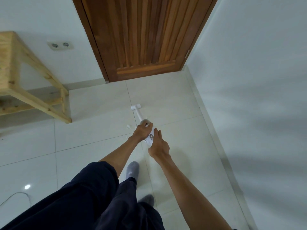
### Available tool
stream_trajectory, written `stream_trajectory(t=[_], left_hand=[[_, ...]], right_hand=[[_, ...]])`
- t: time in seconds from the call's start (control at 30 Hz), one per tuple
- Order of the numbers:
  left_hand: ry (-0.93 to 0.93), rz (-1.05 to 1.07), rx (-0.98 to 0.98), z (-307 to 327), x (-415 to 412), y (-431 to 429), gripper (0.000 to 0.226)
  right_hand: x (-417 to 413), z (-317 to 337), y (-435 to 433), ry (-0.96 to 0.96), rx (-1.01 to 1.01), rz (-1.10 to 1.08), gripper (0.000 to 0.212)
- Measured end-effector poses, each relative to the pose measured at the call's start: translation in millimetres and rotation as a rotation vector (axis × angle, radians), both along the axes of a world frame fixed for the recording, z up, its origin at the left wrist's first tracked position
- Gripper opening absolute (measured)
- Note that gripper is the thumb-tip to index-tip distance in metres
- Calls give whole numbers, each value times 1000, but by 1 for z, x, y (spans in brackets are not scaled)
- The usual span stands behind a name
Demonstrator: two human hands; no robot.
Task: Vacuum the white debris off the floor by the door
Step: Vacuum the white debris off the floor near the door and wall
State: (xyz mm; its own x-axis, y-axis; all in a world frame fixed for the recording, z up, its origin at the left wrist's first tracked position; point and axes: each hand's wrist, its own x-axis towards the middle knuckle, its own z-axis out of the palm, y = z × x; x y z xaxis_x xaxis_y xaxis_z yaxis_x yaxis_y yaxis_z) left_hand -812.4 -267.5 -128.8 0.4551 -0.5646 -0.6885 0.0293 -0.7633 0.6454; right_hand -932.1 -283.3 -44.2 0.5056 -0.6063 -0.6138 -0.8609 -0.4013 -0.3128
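While the left hand (143,130) wraps its fingers round the barrel of the white handheld vacuum (139,115), the right hand (159,145) lies along the rear of the body just behind that grip. Its fingers stretch out beside the two round buttons (151,136); whether its palm or thumb closes on a handle underneath I cannot tell. Ahead of the grip the tube runs down to the flat nozzle (135,107), which seems to sit on the tiled floor (174,100), short of the wooden door (141,39). A clump of white debris (128,126) lies just to the left of the left hand's knuckles, nearer the person than the nozzle, so the head is past it. A fainter fleck or two may lie right of the tube, too small to be sure. By my judgement the sweeping step is in hand, or else the switch is being worked. The next move calls for drawing the nozzle back toward the grip and swinging it left over the clump, with the head kept flat on the tile.
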Motion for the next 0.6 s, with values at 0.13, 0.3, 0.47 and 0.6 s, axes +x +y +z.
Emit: stream_trajectory(t=[0.13, 0.3, 0.47, 0.6], left_hand=[[13, 40, -6, -3, 20, -16, 47], [12, 32, -17, -10, 40, -35, 49], [20, -19, -84, -13, 51, -47, 29], [16, -61, -111, -20, 49, -53, 38]], right_hand=[[21, 1, -14, 7, -15, -5, 84], [42, -2, -32, 39, -46, 25, 86], [50, -2, -41, 24, 19, -67, 78], [46, -3, -47, 42, 60, -118, 80]])
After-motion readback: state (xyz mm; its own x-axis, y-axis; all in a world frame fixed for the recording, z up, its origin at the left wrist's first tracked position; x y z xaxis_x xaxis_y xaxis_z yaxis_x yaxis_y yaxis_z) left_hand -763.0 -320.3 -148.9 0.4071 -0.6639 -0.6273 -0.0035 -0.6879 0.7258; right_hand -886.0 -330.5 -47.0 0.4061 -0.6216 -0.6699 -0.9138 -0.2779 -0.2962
